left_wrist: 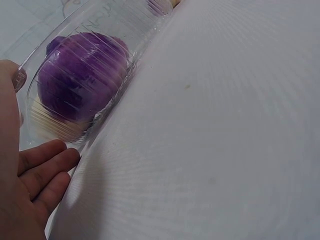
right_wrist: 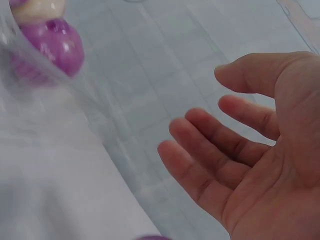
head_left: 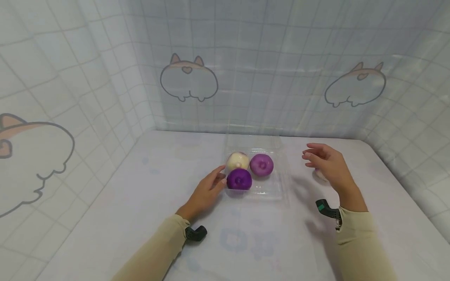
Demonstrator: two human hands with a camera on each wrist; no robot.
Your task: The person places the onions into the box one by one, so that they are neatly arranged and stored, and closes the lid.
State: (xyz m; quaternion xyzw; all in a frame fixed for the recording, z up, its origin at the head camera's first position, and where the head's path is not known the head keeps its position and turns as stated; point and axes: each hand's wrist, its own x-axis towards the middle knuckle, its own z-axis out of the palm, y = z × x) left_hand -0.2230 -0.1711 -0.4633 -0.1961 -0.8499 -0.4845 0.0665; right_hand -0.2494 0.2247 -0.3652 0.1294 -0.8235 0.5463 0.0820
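A clear plastic container sits on the table with three onions in it. One onion is whitish, one is deep purple and one is lighter purple. My left hand rests at the container's left side, its fingers extended along the wall; in the left wrist view the thumb is at the rim. To the right of the container, my right hand is raised with loosely bent fingers and nothing in them. Below it lies another onion, mostly hidden by the hand.
The container's clear lid is folded back toward the rear wall. A white cloth covers the table. Grid-patterned curtains with cartoon animal drawings enclose the back and both sides.
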